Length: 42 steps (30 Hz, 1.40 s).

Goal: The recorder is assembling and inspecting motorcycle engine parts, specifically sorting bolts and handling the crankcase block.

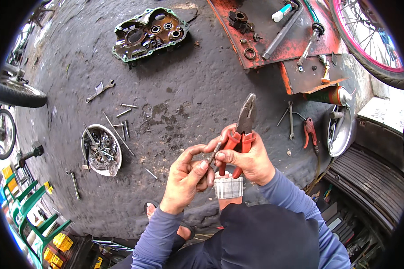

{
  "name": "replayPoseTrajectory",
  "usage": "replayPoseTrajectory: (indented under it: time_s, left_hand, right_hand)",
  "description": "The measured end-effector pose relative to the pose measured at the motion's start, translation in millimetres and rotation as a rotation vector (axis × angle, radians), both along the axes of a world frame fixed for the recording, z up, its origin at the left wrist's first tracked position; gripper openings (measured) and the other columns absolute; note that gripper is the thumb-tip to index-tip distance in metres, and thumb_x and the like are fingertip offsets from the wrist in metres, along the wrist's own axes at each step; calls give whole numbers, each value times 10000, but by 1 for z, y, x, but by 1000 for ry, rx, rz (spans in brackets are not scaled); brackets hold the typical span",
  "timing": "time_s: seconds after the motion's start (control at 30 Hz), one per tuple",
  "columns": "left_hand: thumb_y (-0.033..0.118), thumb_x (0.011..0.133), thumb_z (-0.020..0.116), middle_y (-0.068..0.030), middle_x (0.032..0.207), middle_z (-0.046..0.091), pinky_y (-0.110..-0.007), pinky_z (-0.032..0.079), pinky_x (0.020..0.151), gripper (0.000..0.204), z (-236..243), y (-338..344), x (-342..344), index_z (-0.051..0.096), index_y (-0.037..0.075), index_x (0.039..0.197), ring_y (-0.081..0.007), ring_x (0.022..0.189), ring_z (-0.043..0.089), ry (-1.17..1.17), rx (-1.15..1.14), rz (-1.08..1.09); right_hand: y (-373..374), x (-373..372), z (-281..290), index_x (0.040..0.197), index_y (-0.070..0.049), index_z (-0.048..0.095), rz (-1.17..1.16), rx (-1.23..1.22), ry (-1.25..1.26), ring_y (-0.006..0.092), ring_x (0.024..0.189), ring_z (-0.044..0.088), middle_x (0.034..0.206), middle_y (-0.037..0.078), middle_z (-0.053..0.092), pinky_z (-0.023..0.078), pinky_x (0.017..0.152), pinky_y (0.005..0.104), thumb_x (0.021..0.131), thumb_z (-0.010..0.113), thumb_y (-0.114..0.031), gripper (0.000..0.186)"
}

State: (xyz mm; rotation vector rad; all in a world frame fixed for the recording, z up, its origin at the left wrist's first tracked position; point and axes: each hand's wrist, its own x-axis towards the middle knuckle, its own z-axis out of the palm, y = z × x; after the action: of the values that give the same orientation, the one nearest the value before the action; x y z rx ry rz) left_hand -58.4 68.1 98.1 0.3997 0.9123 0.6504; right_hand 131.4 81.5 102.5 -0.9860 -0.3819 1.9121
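Red-handled combination pliers [246, 117] rest in my right hand [256, 161], their dark jaws pointing away from me. My left hand [184, 181] pinches a small, thin metal pin or bolt [214, 153] between thumb and fingers. The tip of my right thumb reaches the same piece, just beside the plier handles. Which exact kind of piece it is, I cannot tell. Both hands are above the dark, oily ground [166, 89]. Left of them stands a white bowl [120, 158] full of bolts and small metal parts.
An engine crankcase half [150, 36] lies at the far side. Beyond the bowl is a combination wrench [99, 92]. Far right, a red metal sheet [274, 40] carries loose parts. A spray can [332, 96], red-handled air gun [309, 131] and white basin [341, 134] are to the right.
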Motion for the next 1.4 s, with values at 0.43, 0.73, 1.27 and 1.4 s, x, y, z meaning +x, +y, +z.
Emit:
replayPoseTrajectory:
  time_s: [0.43, 0.73, 1.27, 1.4]
  left_hand:
    - [186, 996, 553, -118, 695, 595, -218, 249, 393, 299, 9, -5, -3, 583, 69, 1269, -60, 416, 317, -247, -221, 181]
    - [136, 995, 556, -129, 741, 651, -222, 260, 405, 288, 6, -9, -2, 611, 55, 1266, -50, 437, 357, 27, 72, 186]
    - [28, 969, 555, -50, 703, 648, -186, 348, 463, 276, 8, -9, -2, 643, 31, 1231, -11, 510, 437, 369, 366, 46]
    - [67, 985, 549, -115, 728, 657, -188, 262, 411, 284, 4, -8, -4, 620, 35, 1257, -10, 435, 331, 386, 444, 29]
  right_hand:
    - [-26, 11, 11, 1229, 53, 513, 259, 31, -561, 159, 886, 630, 1024, 94, 637, 529, 799, 315, 936, 602, -80, 333]
    - [-33, 19, 35, 1112, 54, 530, 619, 291, -938, 334, 855, 634, 901, 183, 579, 508, 748, 397, 883, 627, -81, 283]
    - [-31, 21, 36, 1001, 24, 529, 679, 370, -1071, 387, 867, 629, 922, 190, 594, 502, 743, 437, 868, 628, -81, 197]
    - [-29, 19, 34, 970, 25, 516, 678, 348, -1009, 388, 848, 636, 890, 193, 607, 504, 728, 435, 859, 629, -56, 179]
